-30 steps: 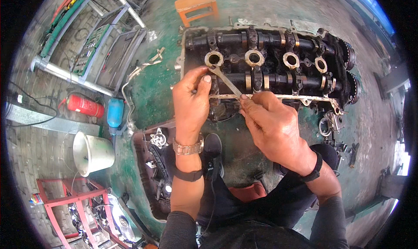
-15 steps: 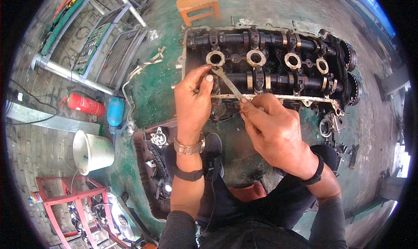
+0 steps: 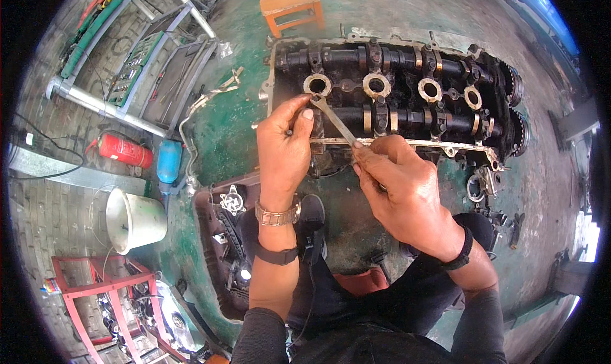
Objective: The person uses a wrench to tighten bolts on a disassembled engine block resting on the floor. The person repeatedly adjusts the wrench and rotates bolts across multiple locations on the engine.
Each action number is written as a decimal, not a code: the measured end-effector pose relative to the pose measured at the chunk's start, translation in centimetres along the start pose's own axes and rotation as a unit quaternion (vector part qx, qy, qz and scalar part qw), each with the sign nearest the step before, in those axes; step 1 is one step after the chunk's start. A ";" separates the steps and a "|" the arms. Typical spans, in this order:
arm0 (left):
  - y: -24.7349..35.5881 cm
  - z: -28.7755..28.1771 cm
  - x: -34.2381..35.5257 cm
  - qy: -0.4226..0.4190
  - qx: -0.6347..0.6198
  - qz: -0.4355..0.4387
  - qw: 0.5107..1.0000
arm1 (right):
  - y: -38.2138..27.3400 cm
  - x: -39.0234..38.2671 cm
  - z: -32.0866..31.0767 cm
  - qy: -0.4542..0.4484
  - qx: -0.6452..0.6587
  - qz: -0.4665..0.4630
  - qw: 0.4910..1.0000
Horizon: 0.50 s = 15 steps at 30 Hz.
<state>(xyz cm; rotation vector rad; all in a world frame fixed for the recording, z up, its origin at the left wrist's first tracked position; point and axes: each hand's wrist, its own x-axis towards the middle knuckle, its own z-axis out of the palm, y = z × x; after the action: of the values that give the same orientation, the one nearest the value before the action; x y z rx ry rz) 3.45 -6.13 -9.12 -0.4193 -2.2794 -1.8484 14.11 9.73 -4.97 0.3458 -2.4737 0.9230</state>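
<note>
A dirty cylinder head with two camshafts and several round plug-hole rings lies in front of me. My right hand is closed round the near end of a flat metal wrench. The wrench slants up to the left across the head's near edge. At its far end, just below the leftmost ring, the curled fingers of my left hand close on the tool's jaw, index fingertip against it. These fingers hide whatever fastener the jaw meets.
Left of my legs, a brown tray holds loose engine parts. Farther left are a white bucket, a red fire extinguisher, a blue bottle-shaped container and a red metal frame. An orange stool stands beyond the head.
</note>
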 end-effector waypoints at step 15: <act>0.6 0.1 0.0 0.000 0.005 0.013 1.000 | -0.1 -0.1 -0.2 -0.008 -0.036 -0.002 0.999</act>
<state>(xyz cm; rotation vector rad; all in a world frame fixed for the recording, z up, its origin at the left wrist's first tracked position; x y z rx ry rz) 3.66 -5.95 -8.59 -0.4468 -2.2718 -1.8233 14.35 9.77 -4.86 0.3338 -2.5129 0.8298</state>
